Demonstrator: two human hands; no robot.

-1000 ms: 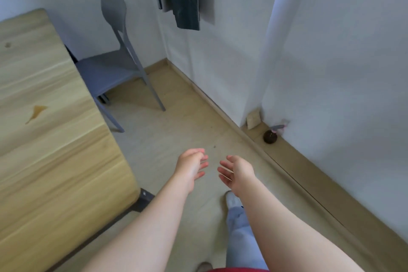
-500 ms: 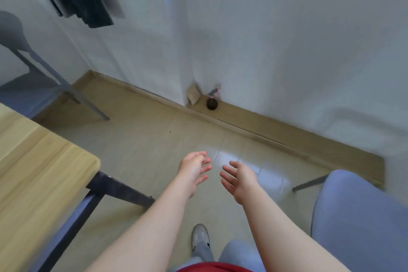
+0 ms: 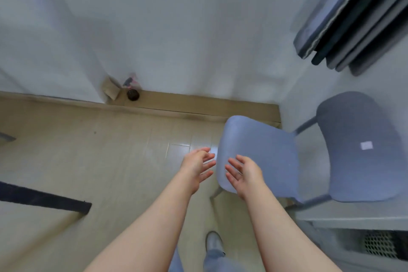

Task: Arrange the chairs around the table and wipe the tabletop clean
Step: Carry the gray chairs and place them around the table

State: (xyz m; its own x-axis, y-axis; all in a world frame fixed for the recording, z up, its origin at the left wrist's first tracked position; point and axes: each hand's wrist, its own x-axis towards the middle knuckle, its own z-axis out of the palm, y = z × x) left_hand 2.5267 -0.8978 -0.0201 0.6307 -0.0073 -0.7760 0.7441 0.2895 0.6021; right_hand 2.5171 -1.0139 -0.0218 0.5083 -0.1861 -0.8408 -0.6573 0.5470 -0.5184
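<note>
A grey-blue plastic chair [image 3: 265, 150] stands in the room's corner at the right, its backrest [image 3: 362, 150] toward the right wall. My left hand [image 3: 196, 164] hovers open just left of the seat's front edge. Over that front edge my right hand [image 3: 242, 171] is open too, palm turned inward, holding nothing. Both forearms reach out from the bottom of the view. Of the table only a dark frame bar [image 3: 44, 200] shows at the lower left; its top is out of view.
White walls meet in a corner behind the chair, with a tan skirting board [image 3: 198, 106] along the floor. A small dark round object [image 3: 133, 94] and a cardboard scrap lie by the skirting. A grey unit with a vent grille [image 3: 379, 246] sits at the lower right. My shoe [image 3: 213, 240] is below.
My view has swung right: the wooden tabletop and the far chair have left the frame, and the corner chair now fills the right side. My hands stay open and are now at its seat.
</note>
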